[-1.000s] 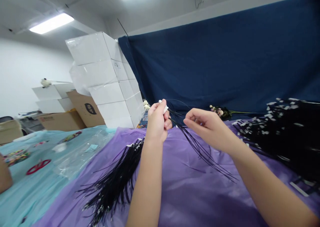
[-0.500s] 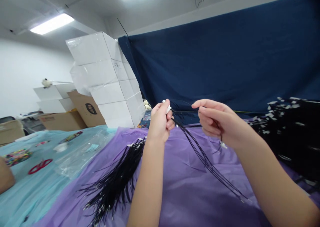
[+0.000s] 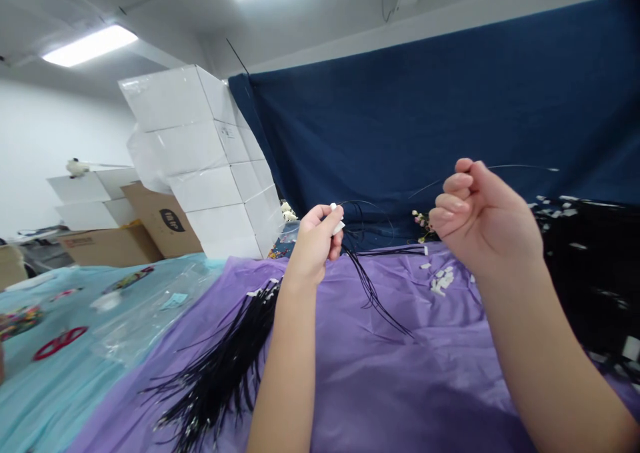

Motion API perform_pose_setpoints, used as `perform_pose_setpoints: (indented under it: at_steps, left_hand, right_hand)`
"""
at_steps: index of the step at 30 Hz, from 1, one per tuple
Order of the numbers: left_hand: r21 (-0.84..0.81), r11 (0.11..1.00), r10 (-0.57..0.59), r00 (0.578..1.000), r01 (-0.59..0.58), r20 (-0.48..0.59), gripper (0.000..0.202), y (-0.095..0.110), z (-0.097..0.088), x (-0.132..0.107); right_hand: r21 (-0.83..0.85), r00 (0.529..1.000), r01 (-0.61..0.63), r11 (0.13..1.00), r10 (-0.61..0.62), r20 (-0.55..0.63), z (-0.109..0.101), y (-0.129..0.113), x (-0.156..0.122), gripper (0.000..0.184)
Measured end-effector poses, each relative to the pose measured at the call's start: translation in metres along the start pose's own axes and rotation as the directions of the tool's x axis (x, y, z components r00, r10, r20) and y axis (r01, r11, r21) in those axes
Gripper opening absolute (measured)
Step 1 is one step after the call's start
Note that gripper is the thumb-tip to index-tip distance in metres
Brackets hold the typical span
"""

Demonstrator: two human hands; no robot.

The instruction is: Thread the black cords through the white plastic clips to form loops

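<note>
My left hand [image 3: 315, 243] is closed on several thin black cords [image 3: 367, 283], with small white tabs [image 3: 338, 228] sticking out by the thumb. The cords hang from it toward the lower right. My right hand [image 3: 485, 220] is raised to the right, its thumb and fingers pinched on a thin thread-like cord [image 3: 523, 166] whose free end points right. Its other side trails down left from the fist, faint against the dark curtain. Between the hands a fine loop arcs out from the left hand; whether it joins the right-hand strand I cannot tell.
A bundle of black cords [image 3: 225, 373] lies left of my left arm on the purple cloth [image 3: 370, 386]. White tab scraps [image 3: 443, 280] and a large black cord pile [image 3: 590, 260] are at right. Red scissors [image 3: 61, 344] rest on the blue cloth. White boxes [image 3: 210, 186] stand behind.
My right hand has moved up and right, away from my left hand, and turned, drawing a thin strand with it. The cords below my left hand have swung left.
</note>
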State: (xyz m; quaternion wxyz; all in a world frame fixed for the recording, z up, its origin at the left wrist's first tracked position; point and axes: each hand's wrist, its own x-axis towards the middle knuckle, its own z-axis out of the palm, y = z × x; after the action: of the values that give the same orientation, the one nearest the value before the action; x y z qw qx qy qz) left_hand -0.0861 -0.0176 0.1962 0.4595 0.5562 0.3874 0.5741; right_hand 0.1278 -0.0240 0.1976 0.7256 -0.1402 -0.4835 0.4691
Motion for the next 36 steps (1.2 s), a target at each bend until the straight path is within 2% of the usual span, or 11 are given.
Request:
perform_pose_setpoints:
  at_steps: [4, 6, 8, 11, 13, 17, 20, 24, 27, 29, 36]
  left_hand:
    - [0.009, 1.000, -0.007, 1.000, 0.007, 0.020, 0.018, 0.002, 0.000, -0.001]
    - [0.004, 1.000, -0.012, 0.999, 0.012, 0.045, 0.017, 0.003, 0.000, -0.002]
    - [0.004, 1.000, -0.011, 0.998, 0.011, 0.068, 0.017, 0.003, 0.000, -0.003]
    - [0.008, 1.000, 0.017, 0.995, -0.018, 0.100, 0.018, 0.004, 0.000, -0.004]
    - [0.010, 0.999, 0.041, 0.993, -0.043, 0.113, 0.019, 0.004, -0.001, -0.005]
    - [0.012, 0.998, 0.056, 0.991, -0.058, 0.121, 0.018, 0.004, -0.003, -0.006]
    - [0.004, 0.997, 0.077, 0.989, -0.078, 0.123, 0.019, 0.005, -0.003, -0.007]
    - [-0.051, 0.995, 0.090, 0.988, -0.084, 0.125, 0.021, 0.006, -0.001, -0.008]
    - [-0.099, 0.994, 0.067, 0.988, -0.054, 0.141, 0.021, 0.008, 0.000, -0.009]
    - [-0.126, 0.992, 0.050, 0.985, -0.029, 0.168, 0.020, 0.009, 0.000, -0.010]
    - [-0.179, 0.984, 0.024, 0.972, 0.019, 0.235, 0.018, 0.011, -0.002, -0.012]
  right_hand:
    - [0.096, 0.975, 0.212, 0.972, -0.204, -0.088, -0.006, -0.001, 0.004, 0.012]
    - [0.097, 0.952, 0.303, 0.948, -0.296, -0.079, -0.004, -0.001, 0.003, 0.013]
    - [0.070, 0.943, 0.333, 0.940, -0.331, -0.043, -0.001, -0.003, 0.001, 0.014]
    - [-0.072, 0.959, 0.280, 0.957, -0.276, 0.062, 0.000, -0.005, -0.003, 0.020]
    - [-0.194, 0.973, 0.209, 0.959, -0.184, 0.139, 0.000, -0.007, -0.006, 0.022]
    - [-0.313, 0.989, 0.030, 0.949, 0.019, 0.150, 0.007, -0.003, -0.015, 0.017]
    - [-0.524, 0.989, 0.011, 0.851, 0.069, 0.132, 0.016, 0.002, -0.023, 0.018]
    - [-0.746, 0.973, 0.229, 0.625, -0.156, 0.168, 0.023, 0.006, -0.030, 0.013]
    - [-0.811, 0.947, 0.301, 0.502, -0.256, 0.194, 0.024, 0.006, -0.031, 0.007]
    - [-0.824, 0.939, 0.319, 0.469, -0.277, 0.205, 0.023, 0.005, -0.032, 0.006]
    - [-0.814, 0.913, 0.382, 0.437, -0.314, 0.260, 0.024, 0.003, -0.033, 0.003]
